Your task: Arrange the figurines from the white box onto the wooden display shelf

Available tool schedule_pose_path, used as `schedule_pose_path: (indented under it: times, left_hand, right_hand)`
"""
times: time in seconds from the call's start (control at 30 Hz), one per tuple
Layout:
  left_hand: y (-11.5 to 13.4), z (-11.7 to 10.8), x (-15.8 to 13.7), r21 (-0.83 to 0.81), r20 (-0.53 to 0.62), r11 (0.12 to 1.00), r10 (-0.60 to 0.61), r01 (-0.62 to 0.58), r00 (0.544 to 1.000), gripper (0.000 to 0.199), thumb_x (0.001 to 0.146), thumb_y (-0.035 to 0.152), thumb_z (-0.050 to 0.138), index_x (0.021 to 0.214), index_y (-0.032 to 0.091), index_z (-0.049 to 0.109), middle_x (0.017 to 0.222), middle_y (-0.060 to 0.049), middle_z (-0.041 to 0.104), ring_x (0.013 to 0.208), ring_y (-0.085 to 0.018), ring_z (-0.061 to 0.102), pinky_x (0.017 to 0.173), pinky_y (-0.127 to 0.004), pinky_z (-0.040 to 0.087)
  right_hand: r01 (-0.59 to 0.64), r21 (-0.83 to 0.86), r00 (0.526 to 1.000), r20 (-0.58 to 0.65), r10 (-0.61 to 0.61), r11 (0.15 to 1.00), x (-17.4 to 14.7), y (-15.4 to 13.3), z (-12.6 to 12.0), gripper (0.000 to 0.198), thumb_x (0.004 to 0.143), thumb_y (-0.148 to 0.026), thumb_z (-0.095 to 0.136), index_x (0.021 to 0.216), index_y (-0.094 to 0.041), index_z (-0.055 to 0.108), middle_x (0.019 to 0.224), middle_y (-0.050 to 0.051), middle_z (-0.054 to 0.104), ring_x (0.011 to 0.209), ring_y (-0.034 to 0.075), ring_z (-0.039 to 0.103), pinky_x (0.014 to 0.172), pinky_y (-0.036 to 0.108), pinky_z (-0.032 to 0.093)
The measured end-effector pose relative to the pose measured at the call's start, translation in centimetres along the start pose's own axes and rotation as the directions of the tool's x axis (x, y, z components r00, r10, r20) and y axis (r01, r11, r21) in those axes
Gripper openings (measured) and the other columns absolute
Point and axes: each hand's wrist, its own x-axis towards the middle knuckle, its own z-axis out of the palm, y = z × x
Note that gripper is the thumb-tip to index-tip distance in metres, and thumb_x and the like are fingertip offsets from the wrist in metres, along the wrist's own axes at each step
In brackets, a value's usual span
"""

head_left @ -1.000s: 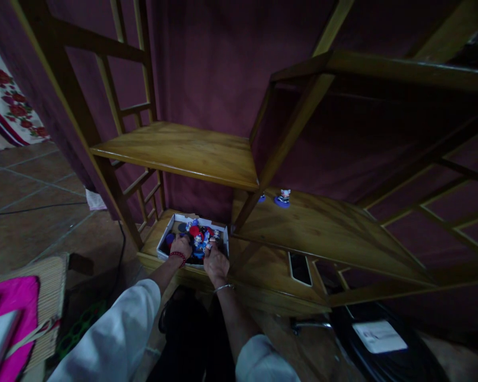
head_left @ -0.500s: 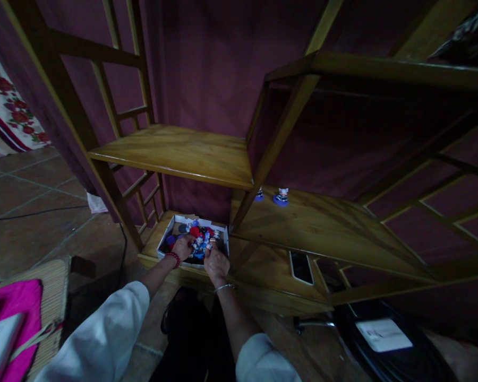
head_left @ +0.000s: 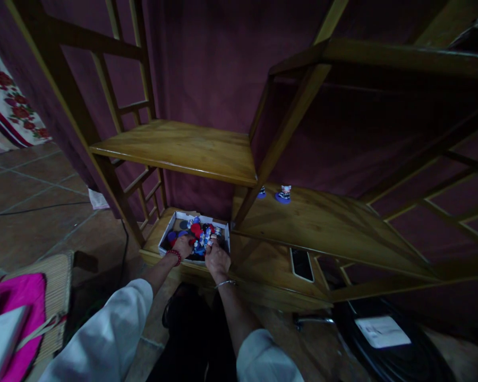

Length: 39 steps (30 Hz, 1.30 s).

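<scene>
– Where do the small red, blue and white figurines (head_left: pixel 201 239) lie from you?
– Inside the shallow white cardboard box (head_left: pixel 167 231), long side crosswise; heap between your left hand (head_left: pixel 182 246) and right hand (head_left: pixel 218 259), about equally near
– Fingers?
– Can't tell, either hand; grip hidden
– Writing?
– None legible

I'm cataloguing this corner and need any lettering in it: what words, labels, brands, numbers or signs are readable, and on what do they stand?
No text can be read in this view.
White sheet on the black object, lower right: faint marks, too blurred to read.
Box: no legible print on its visible walls.
Figurines in it: too small to tell.
Phone-like slab: nothing legible.
</scene>
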Motion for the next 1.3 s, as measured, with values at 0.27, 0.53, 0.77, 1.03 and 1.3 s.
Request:
schedule_pose_path:
  times: [0.27, 0.53, 0.77, 1.03, 1.3]
  left_hand:
    - [-0.7, 0.1, 0.3, -0.068, -0.013, 0.996, -0.058, 0.057, 0.998, 0.03, 0.074, 0.013, 0.046, 0.098, 0.018, 0.063, 0.087, -0.003, 0.065, 0.079, -0.013, 0.058, 0.075, -0.021, 0.044]
    - [-0.5, 0.3, 0.5, -0.128, -0.043, 0.991, -0.038, 0.032, 0.998, 0.028, 0.076, 0.013, 0.043, 0.098, 0.016, 0.06, 0.083, -0.003, 0.064, 0.078, -0.012, 0.056, 0.075, -0.023, 0.043]
    - [-1.0, 0.7, 0.7, -0.173, -0.048, 0.984, -0.054, 0.045, 0.997, 0.028, 0.077, 0.017, 0.039, 0.098, 0.012, 0.058, 0.081, -0.005, 0.062, 0.071, -0.012, 0.056, 0.066, -0.023, 0.045]
    - [-1.6, 0.9, 1.3, -0.241, -0.026, 0.966, -0.102, 0.093, 0.994, 0.025, 0.076, 0.018, 0.041, 0.092, 0.014, 0.06, 0.079, -0.003, 0.062, 0.073, -0.012, 0.056, 0.065, -0.019, 0.044]
    - [-1.0, 1.0, 0.8, -0.326, 0.035, 0.93, -0.171, 0.173, 0.985, 0.028, 0.078, 0.022, 0.04, 0.101, 0.013, 0.054, 0.085, -0.005, 0.062, 0.055, -0.008, 0.056, 0.048, -0.016, 0.044]
  right_hand:
    - [-0.004, -0.012, 0.999, 0.033, 0.005, 1.0, -0.1, -0.2, -0.3, 0.032, 0.088, -0.032, 0.025, 0.115, -0.029, 0.041, 0.095, 0.004, 0.065, 0.084, 0.017, 0.06, 0.069, 0.028, 0.041]
    - [-0.013, -0.016, 0.999, 0.044, 0.014, 1.0, 0.0, -0.3, -0.3, 0.036, 0.087, -0.031, 0.029, 0.122, -0.028, 0.037, 0.096, 0.005, 0.064, 0.085, 0.018, 0.06, 0.07, 0.028, 0.041]
    - [-0.019, -0.013, 0.999, 0.044, 0.02, 1.0, -0.1, -0.2, -0.3, 0.036, 0.087, -0.031, 0.027, 0.123, -0.03, 0.036, 0.092, 0.004, 0.065, 0.083, 0.019, 0.06, 0.068, 0.028, 0.042]
    - [-0.011, 0.018, 1.0, -0.009, 0.011, 1.0, 0.1, -0.1, 0.1, 0.035, 0.087, -0.03, 0.028, 0.12, -0.026, 0.041, 0.093, 0.004, 0.065, 0.085, 0.017, 0.06, 0.071, 0.026, 0.041]
    - [-0.016, 0.036, 1.0, -0.018, 0.017, 0.999, 0.2, 0.0, 0.4, 0.036, 0.087, -0.031, 0.029, 0.121, -0.027, 0.039, 0.096, 0.004, 0.064, 0.084, 0.018, 0.06, 0.07, 0.027, 0.041]
